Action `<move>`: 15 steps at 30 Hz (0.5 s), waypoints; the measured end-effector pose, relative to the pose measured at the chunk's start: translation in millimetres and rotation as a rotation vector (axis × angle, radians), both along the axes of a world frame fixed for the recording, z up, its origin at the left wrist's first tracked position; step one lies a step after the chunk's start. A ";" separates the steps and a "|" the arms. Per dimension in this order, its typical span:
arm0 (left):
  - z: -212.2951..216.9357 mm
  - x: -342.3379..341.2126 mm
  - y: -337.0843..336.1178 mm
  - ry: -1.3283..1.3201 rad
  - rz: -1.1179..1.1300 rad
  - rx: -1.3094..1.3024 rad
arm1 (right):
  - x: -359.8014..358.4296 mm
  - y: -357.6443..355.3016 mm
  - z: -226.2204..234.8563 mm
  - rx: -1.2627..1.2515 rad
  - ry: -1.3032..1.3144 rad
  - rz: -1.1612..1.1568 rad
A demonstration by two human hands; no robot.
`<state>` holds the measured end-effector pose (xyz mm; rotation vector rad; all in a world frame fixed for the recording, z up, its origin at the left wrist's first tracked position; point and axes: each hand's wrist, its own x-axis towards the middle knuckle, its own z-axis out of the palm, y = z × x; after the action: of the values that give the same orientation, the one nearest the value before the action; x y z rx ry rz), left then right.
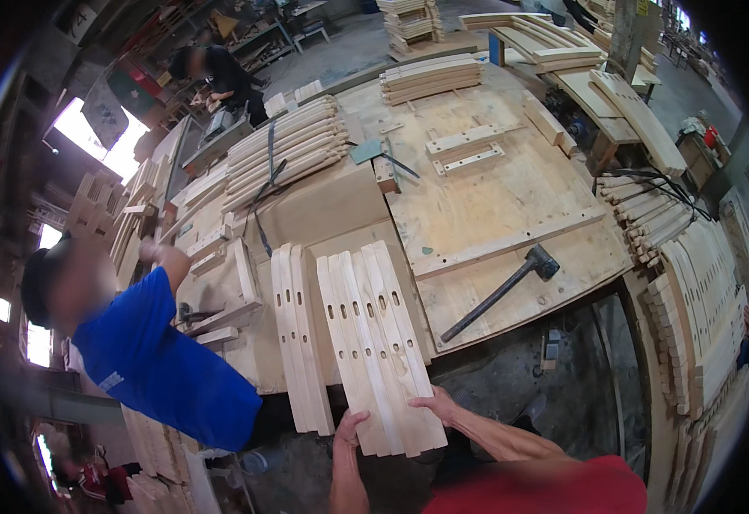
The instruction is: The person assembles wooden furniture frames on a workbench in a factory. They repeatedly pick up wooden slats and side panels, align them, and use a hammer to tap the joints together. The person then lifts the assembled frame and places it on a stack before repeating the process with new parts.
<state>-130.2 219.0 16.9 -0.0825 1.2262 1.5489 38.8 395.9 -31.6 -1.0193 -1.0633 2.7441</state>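
A row of several pale wooden boards [378, 343] with oval slots lies side by side, reaching from the table over its near edge. My left hand [351, 426] is closed on the left side of the row, close to its near end. On the right side, my right hand [435, 405] grips the outermost board, thumb on top. Just left of the row, a smaller set of similar slotted boards [299, 343] rests on the table, also jutting over the edge. A mallet [511, 287] with a black head lies to the right on the plywood top.
A co-worker in a blue shirt [160, 360] stands at the left side of the table. Strapped wooden rails [289, 150] are stacked beyond the boards. A long drilled bar [511, 244] crosses the plywood [477, 206]. More slotted boards [704, 291] stand stacked at the right.
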 end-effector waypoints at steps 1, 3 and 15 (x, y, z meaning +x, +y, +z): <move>-4.2 -3.8 2.5 0.031 0.002 -0.011 | -2.1 2.5 -9.5 -0.018 -0.017 -0.026; -16.2 -9.3 2.2 0.025 -0.018 -0.021 | -6.2 6.0 -14.8 -0.031 -0.066 -0.074; -13.4 -13.7 54.0 0.054 0.005 -0.277 | -0.9 29.9 4.3 0.259 -0.576 0.102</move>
<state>-143.9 273.0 3.4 -0.2249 1.4791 1.3851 37.8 425.9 -27.2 -1.8011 -1.5188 2.3310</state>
